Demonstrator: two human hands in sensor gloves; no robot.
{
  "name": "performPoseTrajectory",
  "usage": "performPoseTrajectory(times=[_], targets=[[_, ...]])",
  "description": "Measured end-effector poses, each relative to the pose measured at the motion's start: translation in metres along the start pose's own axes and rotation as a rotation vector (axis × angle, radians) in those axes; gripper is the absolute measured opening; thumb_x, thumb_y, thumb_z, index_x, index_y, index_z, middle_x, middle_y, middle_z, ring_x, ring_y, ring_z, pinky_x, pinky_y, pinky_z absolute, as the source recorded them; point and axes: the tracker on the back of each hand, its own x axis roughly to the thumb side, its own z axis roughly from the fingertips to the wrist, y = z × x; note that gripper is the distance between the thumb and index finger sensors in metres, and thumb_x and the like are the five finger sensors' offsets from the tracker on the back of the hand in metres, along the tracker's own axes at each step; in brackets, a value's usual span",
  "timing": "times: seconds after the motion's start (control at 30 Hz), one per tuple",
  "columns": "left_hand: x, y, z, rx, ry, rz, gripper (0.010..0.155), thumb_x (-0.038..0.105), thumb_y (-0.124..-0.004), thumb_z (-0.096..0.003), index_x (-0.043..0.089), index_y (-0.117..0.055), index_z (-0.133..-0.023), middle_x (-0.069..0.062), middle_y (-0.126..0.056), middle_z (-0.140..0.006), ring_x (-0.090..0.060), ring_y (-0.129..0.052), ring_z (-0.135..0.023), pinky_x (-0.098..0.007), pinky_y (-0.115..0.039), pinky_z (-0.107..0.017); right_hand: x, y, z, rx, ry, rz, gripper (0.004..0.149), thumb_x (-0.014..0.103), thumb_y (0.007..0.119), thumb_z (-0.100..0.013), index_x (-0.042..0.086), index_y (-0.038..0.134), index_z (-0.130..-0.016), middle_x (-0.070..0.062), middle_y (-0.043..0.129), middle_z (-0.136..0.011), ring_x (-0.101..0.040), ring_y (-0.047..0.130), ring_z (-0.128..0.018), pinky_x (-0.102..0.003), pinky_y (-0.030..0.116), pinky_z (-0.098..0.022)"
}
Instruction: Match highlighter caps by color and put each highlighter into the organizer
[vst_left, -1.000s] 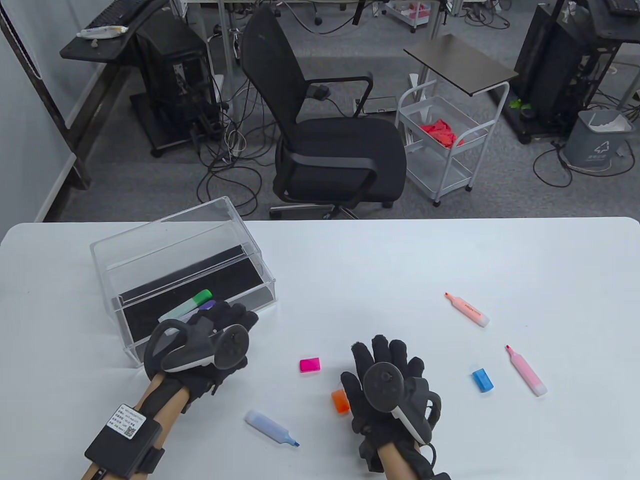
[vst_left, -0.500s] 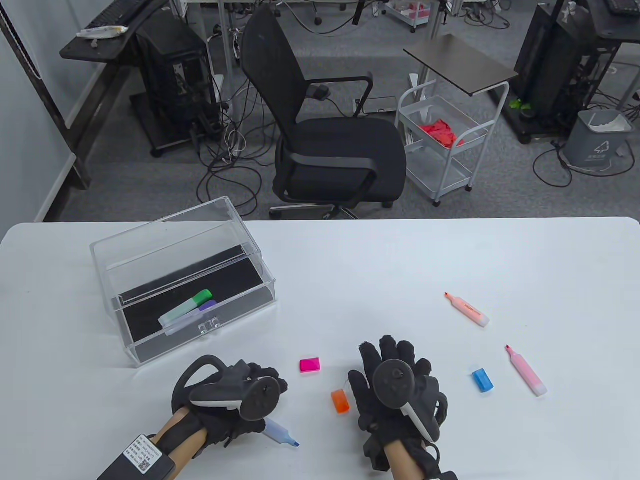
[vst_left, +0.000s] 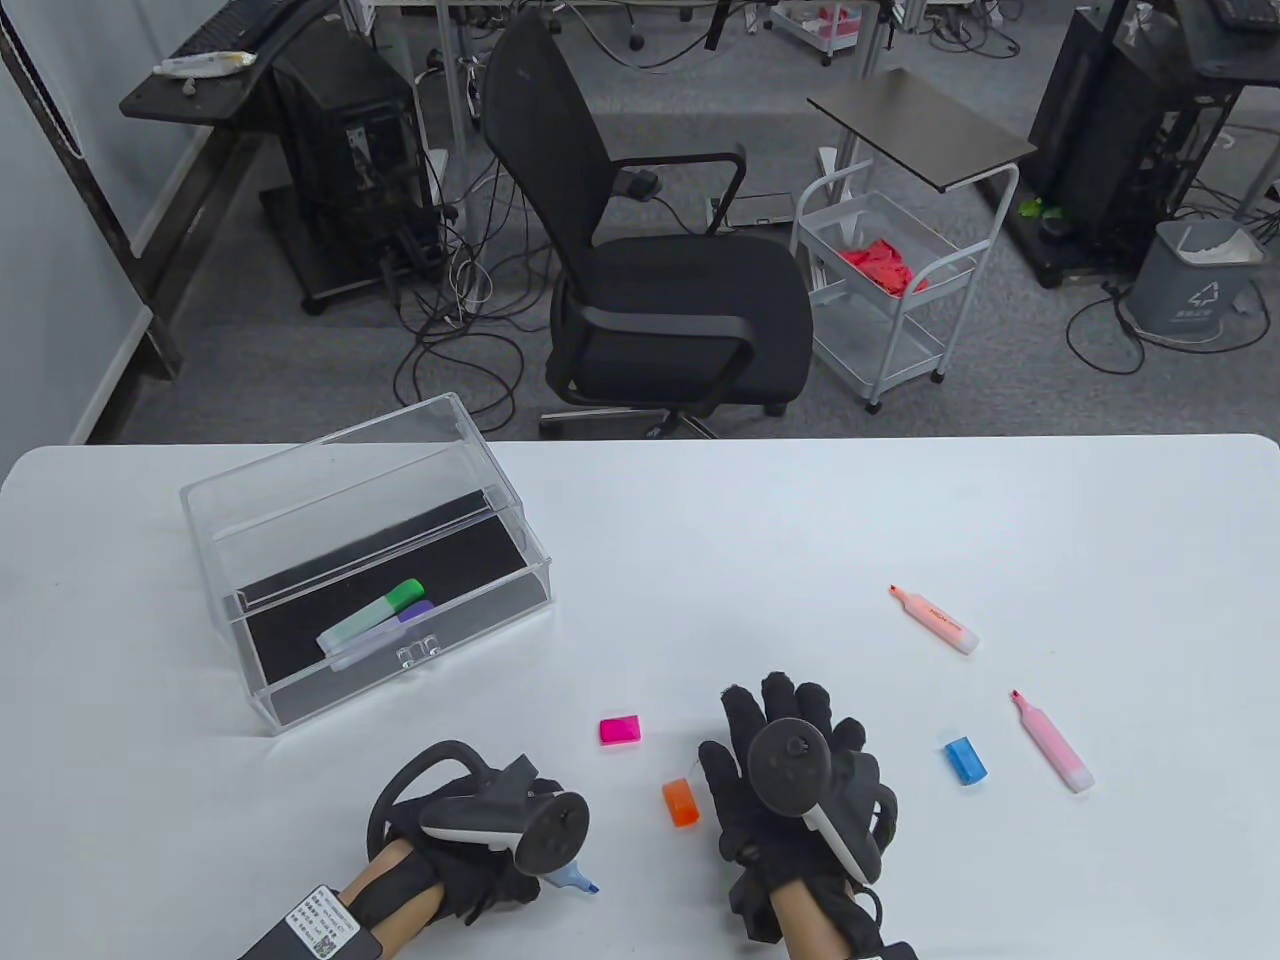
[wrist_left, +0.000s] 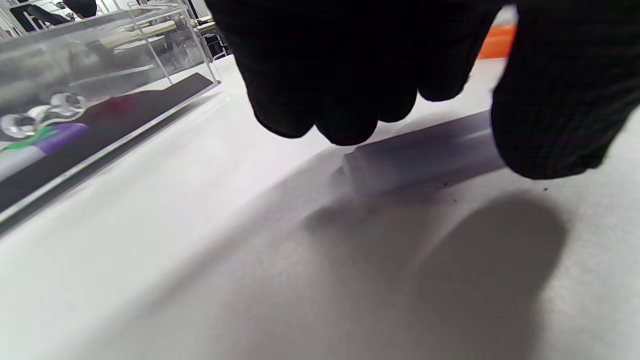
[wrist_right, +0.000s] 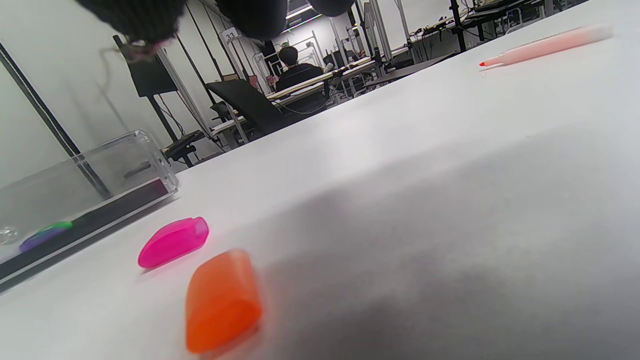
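My left hand (vst_left: 500, 880) is low at the table's front and curls over the uncapped blue highlighter (vst_left: 572, 879); only its tip end shows there. In the left wrist view the fingers (wrist_left: 340, 110) and thumb close on either side of the barrel (wrist_left: 415, 160), which lies on the table. My right hand (vst_left: 785, 745) lies flat, fingers spread, holding nothing, beside the orange cap (vst_left: 681, 803) (wrist_right: 222, 300). The pink cap (vst_left: 620, 730) and blue cap (vst_left: 965, 760) lie loose. Uncapped orange (vst_left: 935, 620) and pink (vst_left: 1052, 742) highlighters lie at the right. The clear organizer (vst_left: 300, 690) holds capped green (vst_left: 385, 610) and purple highlighters.
The white table's far edge (vst_left: 640, 440) is behind, with an office chair (vst_left: 660, 290) and a white cart (vst_left: 890, 290) beyond. In the right wrist view the organizer (wrist_right: 100, 170) stands far left and the orange highlighter (wrist_right: 545, 45) far right.
My left hand drew back from the organizer's drawer to the front of the table and came down over the blue highlighter. My right hand shifted slightly right, uncovering the orange cap.
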Motion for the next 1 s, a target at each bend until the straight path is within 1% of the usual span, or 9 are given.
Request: performPoseTrajectory(times=[0.1, 0.23, 0.37, 0.5, 0.6, 0.7, 0.8, 0.87, 1.0], targets=[[0.003, -0.006, -0.005, -0.028, 0.006, -0.003, 0.080, 0.060, -0.091, -0.0398, 0.038, -0.054, -0.107, 0.010, -0.058, -0.111, -0.020, -0.083, -0.100, -0.039, -0.080, -0.074, 0.000, 0.000, 0.000, 0.001, 0.000, 0.001, 0.064, 0.049, 0.072, -0.044, 0.028, 0.059, -0.103, -0.009, 0.039, -0.116, -0.038, 0.024, -0.107, -0.072, 0.015, -0.069], [0.002, -0.007, -0.006, -0.027, 0.011, 0.017, 0.077, 0.057, -0.091, -0.0406, 0.038, -0.056, -0.106, 0.009, -0.059, -0.109, -0.019, -0.084, -0.097, -0.036, -0.081, -0.073, 0.001, 0.000, 0.000, 0.001, -0.002, 0.000, 0.064, 0.049, 0.072, -0.044, 0.028, 0.059, -0.103, -0.009, 0.039, -0.116, -0.038, 0.024, -0.107, -0.072, 0.015, -0.068], [0.001, -0.008, -0.005, -0.006, 0.026, 0.042, 0.069, 0.055, -0.089, -0.0413, 0.039, -0.060, -0.103, 0.010, -0.062, -0.107, -0.018, -0.085, -0.095, -0.034, -0.083, -0.072, 0.001, 0.000, 0.001, 0.005, -0.003, 0.005, 0.064, 0.049, 0.072, -0.044, 0.028, 0.059, -0.103, -0.009, 0.039, -0.116, -0.038, 0.024, -0.107, -0.072, 0.015, -0.068], [0.002, -0.009, -0.005, 0.028, 0.030, 0.049, 0.062, 0.052, -0.089, -0.0422, 0.039, -0.066, -0.099, 0.010, -0.068, -0.103, -0.018, -0.089, -0.091, -0.034, -0.086, -0.069, 0.002, 0.001, 0.001, 0.003, -0.008, 0.010, 0.064, 0.049, 0.072, -0.044, 0.029, 0.058, -0.102, -0.009, 0.039, -0.116, -0.038, 0.024, -0.107, -0.072, 0.015, -0.068], [0.003, -0.014, -0.007, -0.032, 0.029, 0.042, 0.063, 0.054, -0.083, -0.0447, 0.034, -0.059, -0.100, 0.007, -0.061, -0.104, -0.019, -0.084, -0.092, -0.037, -0.082, -0.072, 0.002, 0.001, 0.001, 0.004, -0.010, 0.014, 0.064, 0.049, 0.072, -0.044, 0.028, 0.058, -0.103, -0.009, 0.038, -0.116, -0.038, 0.024, -0.107, -0.072, 0.016, -0.068], [0.003, -0.012, -0.007, -0.033, 0.058, 0.033, 0.065, 0.055, -0.077, -0.0452, 0.029, -0.053, -0.100, 0.003, -0.060, -0.105, -0.021, -0.086, -0.092, -0.038, -0.084, -0.071, 0.003, 0.002, 0.001, 0.009, -0.010, 0.016, 0.064, 0.049, 0.072, -0.044, 0.028, 0.058, -0.103, -0.009, 0.038, -0.116, -0.038, 0.024, -0.107, -0.072, 0.015, -0.068], [0.000, -0.006, -0.005, 0.015, 0.074, 0.140, 0.067, 0.054, -0.073, -0.0455, 0.025, -0.048, -0.100, 0.000, -0.060, -0.104, -0.024, -0.092, -0.090, -0.039, -0.088, -0.068, 0.003, 0.001, 0.001, 0.008, -0.011, 0.012, 0.064, 0.049, 0.072, -0.044, 0.028, 0.059, -0.102, -0.009, 0.038, -0.116, -0.038, 0.024, -0.107, -0.072, 0.015, -0.068], [-0.005, -0.002, -0.003, 0.046, 0.094, 0.204, 0.067, 0.054, -0.071, -0.0455, 0.023, -0.046, -0.100, -0.001, -0.060, -0.103, -0.023, -0.096, -0.087, -0.038, -0.091, -0.066, 0.003, 0.002, 0.001, 0.010, -0.011, 0.009, 0.064, 0.049, 0.072, -0.044, 0.028, 0.059, -0.102, -0.010, 0.038, -0.116, -0.038, 0.024, -0.107, -0.072, 0.015, -0.068], [-0.012, 0.005, 0.002, 0.090, 0.139, 0.277, 0.066, 0.052, -0.063, -0.0472, 0.023, -0.039, -0.101, -0.001, -0.055, -0.103, -0.018, -0.093, -0.083, -0.036, -0.089, -0.065, 0.004, 0.003, 0.001, 0.016, -0.016, 0.012, 0.064, 0.049, 0.072, -0.044, 0.028, 0.059, -0.102, -0.010, 0.038, -0.116, -0.038, 0.025, -0.107, -0.072, 0.016, -0.068]])
